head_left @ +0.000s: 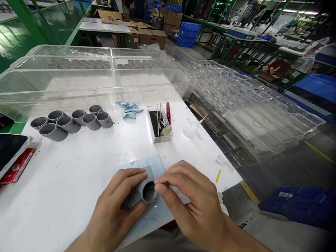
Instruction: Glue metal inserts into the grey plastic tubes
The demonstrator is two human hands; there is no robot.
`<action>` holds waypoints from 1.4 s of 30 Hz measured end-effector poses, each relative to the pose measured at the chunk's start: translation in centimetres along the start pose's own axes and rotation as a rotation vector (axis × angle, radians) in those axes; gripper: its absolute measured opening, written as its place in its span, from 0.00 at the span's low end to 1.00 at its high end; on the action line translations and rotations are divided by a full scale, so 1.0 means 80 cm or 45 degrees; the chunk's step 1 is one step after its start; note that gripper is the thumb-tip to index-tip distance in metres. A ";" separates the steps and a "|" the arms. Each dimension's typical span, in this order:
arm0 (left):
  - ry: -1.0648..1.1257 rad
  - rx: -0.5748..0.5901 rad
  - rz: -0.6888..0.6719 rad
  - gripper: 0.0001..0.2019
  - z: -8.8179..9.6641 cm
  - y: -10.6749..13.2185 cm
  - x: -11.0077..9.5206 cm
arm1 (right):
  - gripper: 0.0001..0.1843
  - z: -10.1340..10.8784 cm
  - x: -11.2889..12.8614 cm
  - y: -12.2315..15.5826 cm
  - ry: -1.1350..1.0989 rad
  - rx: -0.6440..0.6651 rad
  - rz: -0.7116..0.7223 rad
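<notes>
My left hand (115,203) grips a short grey tube (143,194) lying on its side over a pale blue cloth (154,168) near the table's front edge. The tube's open mouth faces right. My right hand (189,196) is closed at that mouth, thumb and forefinger pinched on its rim; whether they hold anything small is hidden. Several more grey tubes (70,122) lie in a cluster at the table's back left.
A small clear box (160,124) with tweezers, a red pen and a little bottle stands mid-table, beside a crumpled blue rag (128,109). Clear plastic trays (86,77) stack behind; more trays (252,112) spread right. A phone (10,148) lies at the left edge.
</notes>
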State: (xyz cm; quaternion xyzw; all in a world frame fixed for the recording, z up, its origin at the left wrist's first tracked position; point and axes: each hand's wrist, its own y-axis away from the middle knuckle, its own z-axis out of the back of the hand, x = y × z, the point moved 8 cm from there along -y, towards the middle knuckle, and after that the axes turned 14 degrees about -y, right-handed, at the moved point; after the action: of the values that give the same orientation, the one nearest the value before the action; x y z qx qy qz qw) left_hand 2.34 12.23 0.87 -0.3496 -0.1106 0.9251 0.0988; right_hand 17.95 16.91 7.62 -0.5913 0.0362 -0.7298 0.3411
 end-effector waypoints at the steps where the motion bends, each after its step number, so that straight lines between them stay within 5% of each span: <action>1: -0.010 0.003 0.021 0.21 0.000 0.001 0.001 | 0.08 0.001 0.000 0.000 0.026 0.009 0.000; 25: -0.166 0.030 0.008 0.21 -0.002 0.007 0.008 | 0.05 0.019 0.019 -0.011 0.125 0.075 0.011; 28: -0.192 0.036 -0.038 0.22 -0.003 0.007 0.009 | 0.05 0.049 0.035 -0.020 0.159 -0.087 0.090; 34: -0.114 0.011 0.140 0.21 -0.004 0.008 0.015 | 0.05 0.099 0.037 -0.056 0.597 -0.526 0.322; 38: -0.105 -0.008 0.118 0.20 -0.003 0.007 0.010 | 0.09 0.086 0.003 -0.088 0.761 -0.407 0.250; 42: -0.127 -0.025 0.064 0.22 -0.002 0.002 0.008 | 0.13 0.066 -0.040 -0.108 0.965 -0.081 -0.039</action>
State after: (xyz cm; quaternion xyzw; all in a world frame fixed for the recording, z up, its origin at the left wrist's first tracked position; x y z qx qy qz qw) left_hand 1.98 12.23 0.29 -0.3067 -0.1157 0.9424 0.0665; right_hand 18.94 27.08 10.46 -0.2902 0.1735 -0.9003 0.2741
